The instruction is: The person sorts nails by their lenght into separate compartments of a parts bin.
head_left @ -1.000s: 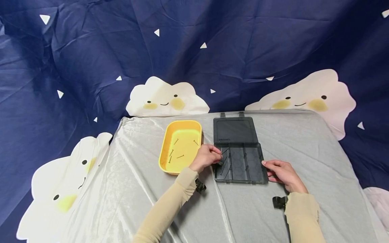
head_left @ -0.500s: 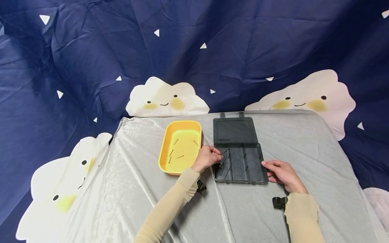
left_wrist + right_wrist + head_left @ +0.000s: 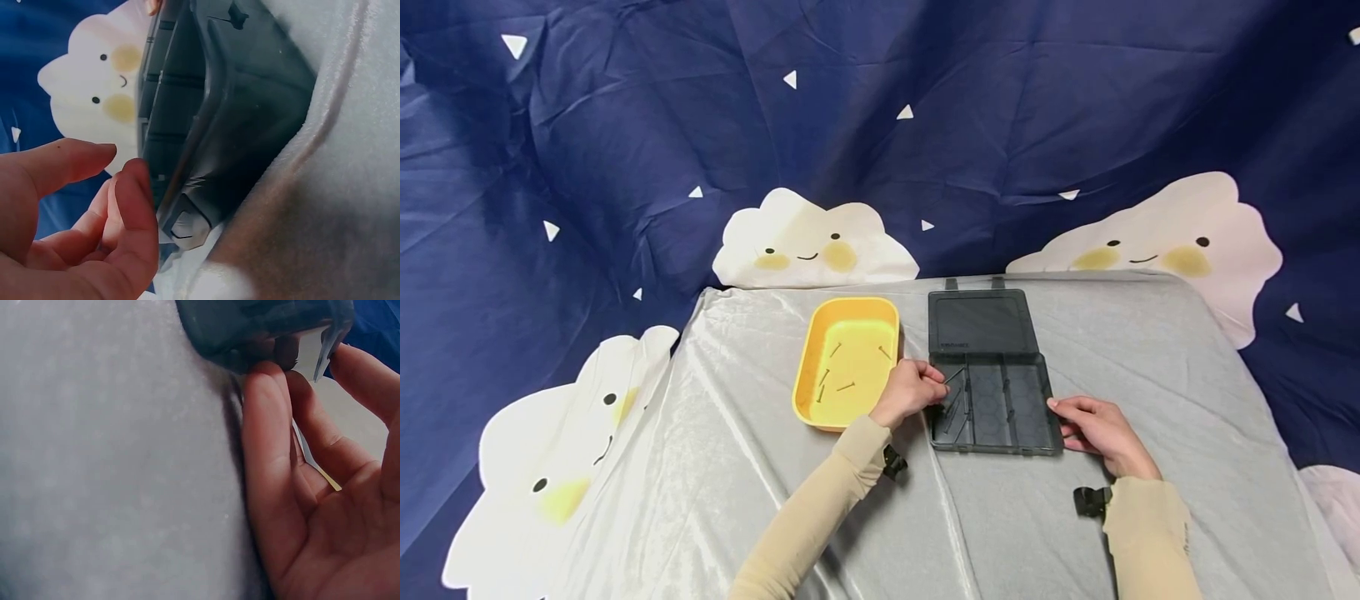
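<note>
A dark translucent compartment box lies with its lid folded back. In its leftmost compartment are several thin screws. My left hand hovers at that compartment's left rim, its fingers bent; in the left wrist view a narrow gap parts the thumb from the index finger, and no screw shows between them. My right hand holds the box's right wall; in the right wrist view its thumb is at the rim and its fingers are against the side.
A yellow tray with several screws stands left of the box, close to my left wrist. A wrinkled grey cloth covers the table. Behind hangs a dark blue curtain with cloud prints.
An upright screw at my left fingertips a second ago no longer shows there; screws in the left compartment have shifted slightly. My left hand has barely moved, and my right hand keeps its hold.
</note>
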Demonstrator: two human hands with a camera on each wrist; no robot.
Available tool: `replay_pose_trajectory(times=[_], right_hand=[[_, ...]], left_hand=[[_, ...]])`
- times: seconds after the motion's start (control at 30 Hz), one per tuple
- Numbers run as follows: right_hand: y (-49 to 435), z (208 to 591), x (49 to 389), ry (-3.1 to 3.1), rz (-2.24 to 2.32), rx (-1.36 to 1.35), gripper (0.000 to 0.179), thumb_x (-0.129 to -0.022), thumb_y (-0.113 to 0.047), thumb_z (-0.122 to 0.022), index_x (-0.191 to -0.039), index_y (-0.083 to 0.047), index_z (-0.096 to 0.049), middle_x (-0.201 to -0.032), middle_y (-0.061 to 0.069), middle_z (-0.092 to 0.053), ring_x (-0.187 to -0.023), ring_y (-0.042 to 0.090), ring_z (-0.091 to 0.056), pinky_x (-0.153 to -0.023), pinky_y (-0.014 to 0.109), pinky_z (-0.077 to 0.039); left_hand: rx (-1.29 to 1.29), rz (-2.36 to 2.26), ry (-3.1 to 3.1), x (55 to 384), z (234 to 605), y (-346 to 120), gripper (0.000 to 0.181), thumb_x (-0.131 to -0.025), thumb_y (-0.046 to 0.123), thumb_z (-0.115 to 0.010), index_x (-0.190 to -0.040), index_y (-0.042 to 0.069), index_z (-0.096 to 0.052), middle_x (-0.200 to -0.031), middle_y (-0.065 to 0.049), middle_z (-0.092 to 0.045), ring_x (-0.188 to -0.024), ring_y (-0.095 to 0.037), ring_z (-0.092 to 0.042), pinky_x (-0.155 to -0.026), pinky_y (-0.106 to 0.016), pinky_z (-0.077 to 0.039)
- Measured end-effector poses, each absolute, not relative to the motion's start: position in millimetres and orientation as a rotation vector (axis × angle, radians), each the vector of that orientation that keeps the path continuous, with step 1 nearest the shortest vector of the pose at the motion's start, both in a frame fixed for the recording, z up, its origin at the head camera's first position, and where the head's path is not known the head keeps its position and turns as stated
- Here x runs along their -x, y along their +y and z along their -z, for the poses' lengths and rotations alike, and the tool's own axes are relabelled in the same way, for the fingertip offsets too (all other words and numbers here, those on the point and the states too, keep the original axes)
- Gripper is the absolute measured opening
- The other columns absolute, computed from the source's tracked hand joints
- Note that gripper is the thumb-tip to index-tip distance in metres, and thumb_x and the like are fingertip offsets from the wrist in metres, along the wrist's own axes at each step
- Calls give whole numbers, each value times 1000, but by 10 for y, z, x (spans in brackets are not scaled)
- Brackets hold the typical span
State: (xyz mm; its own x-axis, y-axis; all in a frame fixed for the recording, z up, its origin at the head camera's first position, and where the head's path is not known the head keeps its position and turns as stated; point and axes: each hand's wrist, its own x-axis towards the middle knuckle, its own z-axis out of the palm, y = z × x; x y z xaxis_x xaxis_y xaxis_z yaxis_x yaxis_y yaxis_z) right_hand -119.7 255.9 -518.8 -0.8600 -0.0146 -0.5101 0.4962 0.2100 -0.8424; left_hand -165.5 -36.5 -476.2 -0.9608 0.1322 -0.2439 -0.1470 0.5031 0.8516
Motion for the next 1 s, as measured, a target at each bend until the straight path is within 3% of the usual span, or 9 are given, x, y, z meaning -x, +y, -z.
replay_pose_trajectory(times=[0.37, 0.57, 0.7, 0.8, 1.0], right_hand=[[2572, 5212, 1206, 2058, 1711, -451, 37, -87, -43, -69, -107, -12, -65, -73, -7, -61, -66, 3, -60, -64, 24, -58], [2565, 5202, 1199, 2067, 1708, -451, 38, -87, -43, -69, -108, -11, -64, -73, -8, -61, -65, 3, -60, -64, 24, -58], [2563, 5197, 1201, 2060, 1706, -452, 39, -87, -42, -69, -109, -10, -64, -73, -8, -61, -66, 3, -60, -64, 24, -58], [2564, 5194, 1204, 2060, 1698, -447, 41, -87, -43, -69, -110, -10, -63, -75, -8, -61, -66, 3, -60, -65, 25, -58], [2567, 5206, 1210, 2068, 1683, -446, 44, -87, -44, -68, -113, -9, -62, -77, -8, -61, -68, 3, -61, -66, 25, -58]], left_hand=[[-26, -1529, 2383, 1602, 4641, -467, 12, -79, 2, -71, -91, 0, -68, -72, -1, -67, -59, -8, -59, -60, -25, -54], [-113, -1583, 2403, 1586, 4578, -604, 14, -81, 3, -71, -93, -2, -68, -76, -8, -69, -60, -12, -60, -53, -19, -46], [-156, -1592, 2430, 1583, 4534, -731, 14, -82, 4, -70, -94, -1, -68, -83, -12, -69, -63, -11, -59, -60, -23, -52], [-162, -1586, 2471, 1584, 4508, -841, 12, -83, 6, -68, -94, 0, -68, -84, -9, -69, -64, -8, -58, -63, -26, -54], [-149, -1490, 2688, 1623, 4548, -1125, 9, -80, 9, -66, -87, 5, -69, -77, -1, -67, -67, -9, -59, -62, -20, -49]])
